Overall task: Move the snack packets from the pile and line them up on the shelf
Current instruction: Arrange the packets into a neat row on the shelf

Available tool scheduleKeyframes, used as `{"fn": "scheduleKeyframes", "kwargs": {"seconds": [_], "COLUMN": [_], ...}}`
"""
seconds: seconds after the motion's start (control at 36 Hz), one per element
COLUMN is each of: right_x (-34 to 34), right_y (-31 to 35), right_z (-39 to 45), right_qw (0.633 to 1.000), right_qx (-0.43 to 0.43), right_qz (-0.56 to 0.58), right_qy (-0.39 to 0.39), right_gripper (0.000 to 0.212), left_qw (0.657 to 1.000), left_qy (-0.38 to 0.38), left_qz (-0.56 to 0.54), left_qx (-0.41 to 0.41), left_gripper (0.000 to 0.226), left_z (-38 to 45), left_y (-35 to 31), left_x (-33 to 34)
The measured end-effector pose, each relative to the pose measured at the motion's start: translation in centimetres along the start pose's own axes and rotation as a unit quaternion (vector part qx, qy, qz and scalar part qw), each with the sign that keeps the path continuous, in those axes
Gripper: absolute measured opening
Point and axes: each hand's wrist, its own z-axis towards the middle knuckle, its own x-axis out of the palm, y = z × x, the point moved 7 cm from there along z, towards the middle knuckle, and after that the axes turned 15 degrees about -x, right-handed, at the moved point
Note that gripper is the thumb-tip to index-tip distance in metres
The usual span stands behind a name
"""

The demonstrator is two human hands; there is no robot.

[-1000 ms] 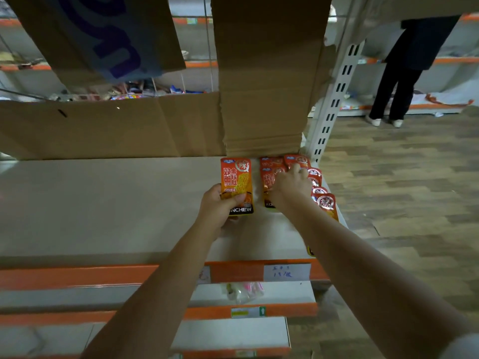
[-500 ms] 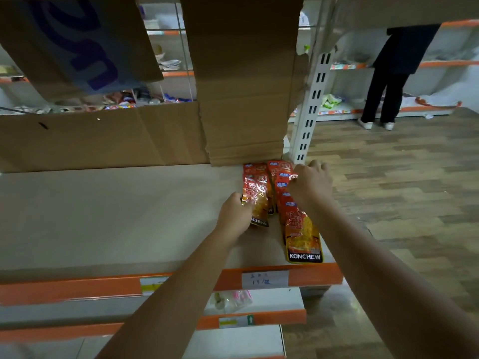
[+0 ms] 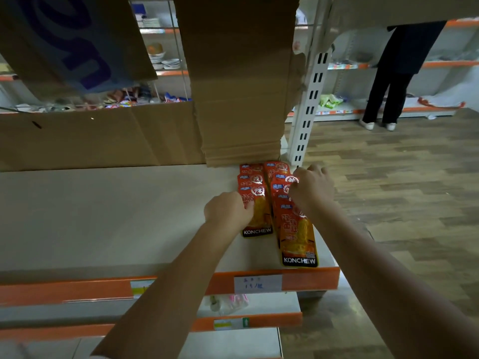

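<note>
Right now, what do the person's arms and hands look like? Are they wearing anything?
Both forearms are bare, with no gloves, rings or watch showing on the left hand or the right hand. A bit of pale sleeve peeks in at the bottom edge by the left arm.

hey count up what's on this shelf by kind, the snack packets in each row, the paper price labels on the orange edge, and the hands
Snack packets, left row: 3
Snack packets, right row: about 5, overlapped and partly hidden by the right hand
Paper price labels: 2
Hands, counting the left hand: 2
Total: about 12
</note>
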Motion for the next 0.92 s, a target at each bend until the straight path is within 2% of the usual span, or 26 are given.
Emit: {"fn": "scheduleKeyframes", "kwargs": {"seconds": [0.14, 0.19, 0.25, 0.31, 0.53, 0.92], "right_x": [0.2, 0.8, 1.6, 2.4, 3.7, 3.5], "right_y": [-0.7, -1.0, -1.2, -1.2, -0.7, -0.4], "right_z": [0.3, 0.5, 0.7, 0.7, 1.4, 1.6], "right_qw": [0.998, 0.994, 0.984, 0.973, 0.965, 0.977], "right_qx": [0.025, 0.039, 0.063, 0.085, 0.085, 0.066], "right_qz": [0.051, 0.092, 0.158, 0.199, 0.236, 0.190], "right_qy": [0.016, 0.033, 0.054, 0.080, 0.073, 0.067], "right_gripper": [0.044, 0.038, 0.023, 0.013, 0.009, 0.011], "left_qw": [0.996, 0.993, 0.991, 0.990, 0.991, 0.992], "left_qy": [0.002, 0.022, 0.051, 0.078, 0.111, 0.104], "left_qz": [-0.084, -0.112, -0.114, -0.103, -0.067, -0.071], "left_qx": [-0.001, 0.029, 0.054, 0.054, 0.037, 0.034], "left_gripper": [0.040, 0.055, 0.069, 0.075, 0.078, 0.075], "left_z": [1.1, 1.5, 1.6, 1.8, 1.9, 2.1], "left_y": [-0.2, -0.7, -1.3, -1.4, -1.7, -2.1], "left_x": [-0.4, 0.4, 1.3, 2.3, 3.5, 3.1]}}
